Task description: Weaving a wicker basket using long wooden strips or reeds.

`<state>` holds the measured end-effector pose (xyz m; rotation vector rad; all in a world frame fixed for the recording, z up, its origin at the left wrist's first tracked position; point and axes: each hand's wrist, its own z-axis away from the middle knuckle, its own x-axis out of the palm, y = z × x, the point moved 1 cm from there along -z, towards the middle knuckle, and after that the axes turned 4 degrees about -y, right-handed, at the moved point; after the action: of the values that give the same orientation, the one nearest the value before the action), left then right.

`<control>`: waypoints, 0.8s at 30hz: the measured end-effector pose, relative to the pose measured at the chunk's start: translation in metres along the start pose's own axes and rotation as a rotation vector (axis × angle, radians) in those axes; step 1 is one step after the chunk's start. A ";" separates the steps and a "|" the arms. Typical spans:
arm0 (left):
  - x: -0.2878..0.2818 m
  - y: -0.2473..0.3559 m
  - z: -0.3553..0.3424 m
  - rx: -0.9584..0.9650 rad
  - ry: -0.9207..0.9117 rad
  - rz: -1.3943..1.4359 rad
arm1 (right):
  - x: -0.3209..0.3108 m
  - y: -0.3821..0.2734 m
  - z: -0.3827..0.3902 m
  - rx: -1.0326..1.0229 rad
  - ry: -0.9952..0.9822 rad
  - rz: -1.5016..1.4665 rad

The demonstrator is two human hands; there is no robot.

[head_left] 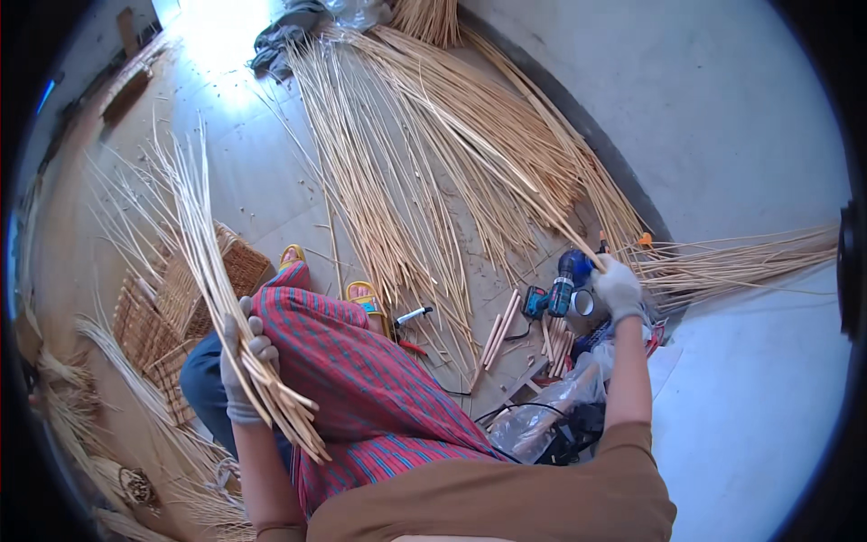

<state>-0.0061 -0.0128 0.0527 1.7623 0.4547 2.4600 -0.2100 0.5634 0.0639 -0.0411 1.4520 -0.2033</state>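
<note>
**Cane sorting on the floor**

While the gloved left hand (242,361) keeps a closed grip on a bundle of cane strips (212,271) rising past the red striped skirt (361,379), the gloved right hand (619,287) pinches one long cane (506,176) from the spread pile on the floor (244,172), beside a blue drill (562,287).

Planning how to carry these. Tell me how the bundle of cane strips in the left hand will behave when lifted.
The bundle of cane strips is probably light: the gloved left hand alone holds it. The tips splay and bend, so it is likely whippy. Loose strips may slide out.
</note>
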 end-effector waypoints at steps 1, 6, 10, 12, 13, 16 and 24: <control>0.000 0.003 0.002 -0.037 -0.016 0.003 | -0.024 -0.001 0.020 0.025 -0.008 -0.011; -0.021 0.025 0.015 -0.125 0.113 -0.022 | -0.114 -0.020 0.114 -0.098 0.231 0.026; -0.049 0.027 0.019 -0.117 0.010 -0.133 | -0.158 -0.018 0.157 0.027 0.304 -0.308; -0.064 0.021 0.019 -0.046 0.061 -0.284 | -0.170 -0.019 0.169 0.017 0.411 -0.244; -0.071 0.017 0.018 -0.051 0.072 -0.281 | -0.174 -0.021 0.175 -0.070 0.454 -0.230; -0.085 0.006 0.021 -0.043 0.173 -0.221 | -0.173 -0.046 0.177 -0.078 0.439 -0.513; -0.088 -0.005 0.028 0.022 0.084 -0.415 | -0.064 -0.240 0.190 -0.392 -0.850 -1.476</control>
<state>0.0489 -0.0232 -0.0210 1.3995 0.7695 2.2428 -0.0566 0.3197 0.1855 -1.3656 0.3443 -0.9497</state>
